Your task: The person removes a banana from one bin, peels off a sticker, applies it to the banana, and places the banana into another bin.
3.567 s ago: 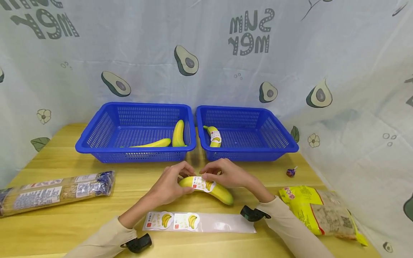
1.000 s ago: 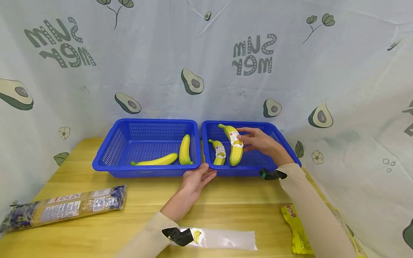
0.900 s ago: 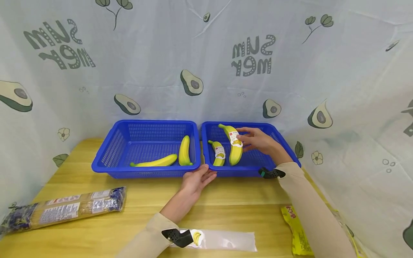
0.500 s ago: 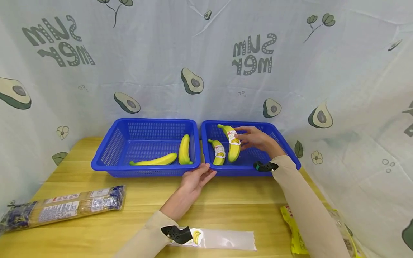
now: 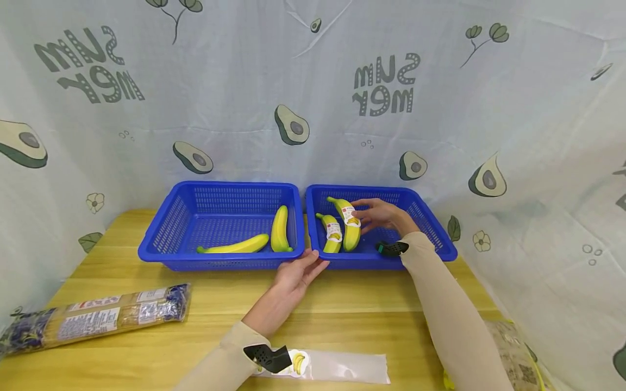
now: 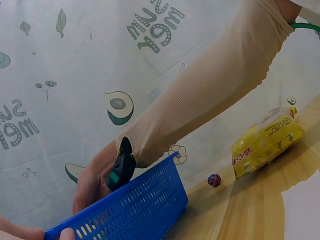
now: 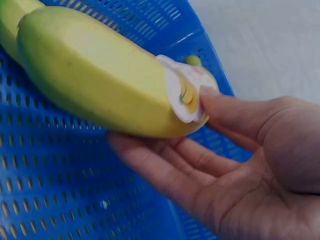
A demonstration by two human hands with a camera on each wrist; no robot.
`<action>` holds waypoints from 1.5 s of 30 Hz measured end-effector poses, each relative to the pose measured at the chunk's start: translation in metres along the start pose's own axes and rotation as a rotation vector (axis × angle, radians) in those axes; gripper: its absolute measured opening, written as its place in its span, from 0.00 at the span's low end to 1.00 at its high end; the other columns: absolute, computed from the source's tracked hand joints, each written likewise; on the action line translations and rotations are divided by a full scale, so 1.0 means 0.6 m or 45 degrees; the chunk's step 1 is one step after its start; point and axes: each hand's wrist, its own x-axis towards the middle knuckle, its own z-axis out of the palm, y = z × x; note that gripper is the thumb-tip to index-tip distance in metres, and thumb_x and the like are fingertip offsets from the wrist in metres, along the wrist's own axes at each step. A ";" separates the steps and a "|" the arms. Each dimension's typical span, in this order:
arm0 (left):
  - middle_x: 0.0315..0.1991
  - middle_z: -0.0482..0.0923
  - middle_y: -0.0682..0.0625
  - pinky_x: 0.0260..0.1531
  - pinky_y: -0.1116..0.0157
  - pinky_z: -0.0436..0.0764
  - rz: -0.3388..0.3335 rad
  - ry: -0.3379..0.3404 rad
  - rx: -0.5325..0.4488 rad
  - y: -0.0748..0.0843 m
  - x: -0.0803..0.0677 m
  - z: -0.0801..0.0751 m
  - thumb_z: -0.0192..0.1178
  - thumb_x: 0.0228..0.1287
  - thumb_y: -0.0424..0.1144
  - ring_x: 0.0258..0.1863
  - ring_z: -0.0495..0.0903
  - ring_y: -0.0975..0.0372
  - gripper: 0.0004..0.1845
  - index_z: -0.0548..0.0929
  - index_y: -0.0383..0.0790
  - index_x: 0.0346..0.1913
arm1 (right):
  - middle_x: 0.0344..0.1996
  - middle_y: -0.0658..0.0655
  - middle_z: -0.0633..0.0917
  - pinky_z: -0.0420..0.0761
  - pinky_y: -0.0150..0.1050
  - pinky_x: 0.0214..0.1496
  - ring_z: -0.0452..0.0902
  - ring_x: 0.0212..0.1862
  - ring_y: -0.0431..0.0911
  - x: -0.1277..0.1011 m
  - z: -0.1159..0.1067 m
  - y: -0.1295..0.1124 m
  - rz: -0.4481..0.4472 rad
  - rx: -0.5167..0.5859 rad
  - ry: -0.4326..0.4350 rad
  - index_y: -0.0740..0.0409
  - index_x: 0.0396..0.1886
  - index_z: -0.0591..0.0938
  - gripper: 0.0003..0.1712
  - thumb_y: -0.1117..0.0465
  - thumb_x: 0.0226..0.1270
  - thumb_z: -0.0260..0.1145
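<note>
Right hand [image 5: 383, 216] cradled labelled banana [image 5: 350, 231] in right basket [image 5: 435, 239], thumb on sticker [image 7: 186, 90], fingers beneath, loosely spread. Left hand [image 5: 298, 273] lay flat, fingers straight, touching basket's front rim. Second banana [image 5: 332, 233] just beside.

Two bright blue perforated baskets, left [image 5: 161, 231] and right [image 5: 430, 228], on a pale yellow wood-grain table [image 5: 352, 309]. The bananas are yellow with greenish tips: the two in the right basket [image 5: 352, 236] [image 5: 332, 239] carry white stickers printed red and yellow. Far behind hangs a pale grey-white cloth [image 5: 244, 81] patterned with green avocados and grey lettering. Both sleeves [image 5: 450, 320] are beige
</note>
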 end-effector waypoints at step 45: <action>0.46 0.76 0.36 0.62 0.50 0.85 -0.037 -0.031 -0.038 -0.001 -0.003 -0.003 0.58 0.75 0.18 0.43 0.86 0.53 0.08 0.75 0.26 0.51 | 0.51 0.63 0.85 0.84 0.56 0.68 0.86 0.43 0.45 0.015 0.008 0.009 0.223 -0.130 -0.150 0.77 0.81 0.58 0.34 0.66 0.87 0.58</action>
